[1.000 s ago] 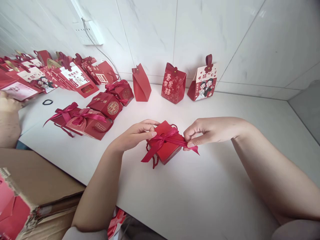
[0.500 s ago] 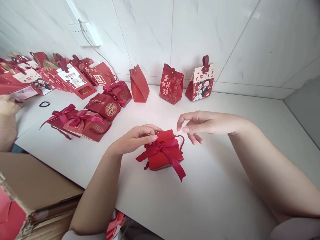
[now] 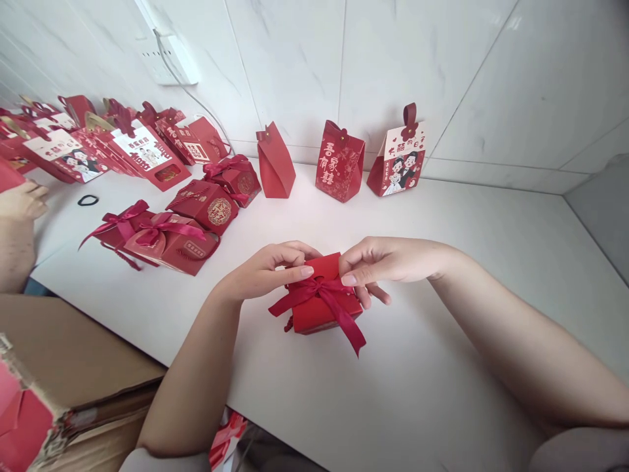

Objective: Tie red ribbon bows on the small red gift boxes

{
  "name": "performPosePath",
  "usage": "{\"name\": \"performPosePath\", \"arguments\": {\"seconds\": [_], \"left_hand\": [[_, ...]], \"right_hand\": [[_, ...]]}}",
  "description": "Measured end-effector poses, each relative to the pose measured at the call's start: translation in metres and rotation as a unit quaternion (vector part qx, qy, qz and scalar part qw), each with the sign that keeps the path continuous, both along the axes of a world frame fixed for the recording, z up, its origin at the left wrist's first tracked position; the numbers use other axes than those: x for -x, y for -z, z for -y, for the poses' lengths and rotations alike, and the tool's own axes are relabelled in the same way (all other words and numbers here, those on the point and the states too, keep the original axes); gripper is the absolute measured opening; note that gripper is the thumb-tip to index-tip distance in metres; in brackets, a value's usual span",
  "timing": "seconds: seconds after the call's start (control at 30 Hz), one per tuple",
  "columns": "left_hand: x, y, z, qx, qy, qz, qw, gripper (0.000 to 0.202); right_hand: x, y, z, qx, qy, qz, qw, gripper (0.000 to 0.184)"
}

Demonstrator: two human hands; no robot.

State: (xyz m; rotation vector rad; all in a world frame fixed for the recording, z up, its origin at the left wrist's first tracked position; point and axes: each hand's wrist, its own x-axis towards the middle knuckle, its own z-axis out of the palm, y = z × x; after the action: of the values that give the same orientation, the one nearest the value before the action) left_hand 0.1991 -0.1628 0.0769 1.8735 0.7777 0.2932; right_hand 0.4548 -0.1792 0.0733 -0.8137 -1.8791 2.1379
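A small red gift box (image 3: pixel 322 308) with a dark red ribbon bow (image 3: pixel 319 292) lies on the white counter (image 3: pixel 442 367) in front of me. My left hand (image 3: pixel 268 269) holds the box's left top edge, fingers pinched beside the bow. From the right, my right hand (image 3: pixel 378 262) pinches the box's right top edge near the ribbon loop. One ribbon tail (image 3: pixel 351 328) trails toward me on the right, another to the left.
Finished red boxes with ribbons (image 3: pixel 162 236) lie at left. Three upright red bags (image 3: pixel 340 169) stand along the tiled wall. More red boxes (image 3: pixel 142 147) crowd the far left. Another person's hand (image 3: pixel 19 200) is at the left edge. Cardboard cartons (image 3: pixel 63 367) sit lower left.
My right hand let go of the ribbon tail, lifted off, then came back down onto the box's right edge. The box turned a little and sits nearer to me.
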Motion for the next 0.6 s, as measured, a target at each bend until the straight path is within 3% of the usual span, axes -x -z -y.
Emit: {"name": "performPosePath", "arguments": {"seconds": [0.6], "left_hand": [[0.0007, 0.002, -0.0014, -0.083, 0.033, 0.005, 0.996, 0.039]], "right_hand": [[0.0017, 0.0009, 0.0006, -0.059, 0.0, 0.039, 0.997, 0.032]]}}
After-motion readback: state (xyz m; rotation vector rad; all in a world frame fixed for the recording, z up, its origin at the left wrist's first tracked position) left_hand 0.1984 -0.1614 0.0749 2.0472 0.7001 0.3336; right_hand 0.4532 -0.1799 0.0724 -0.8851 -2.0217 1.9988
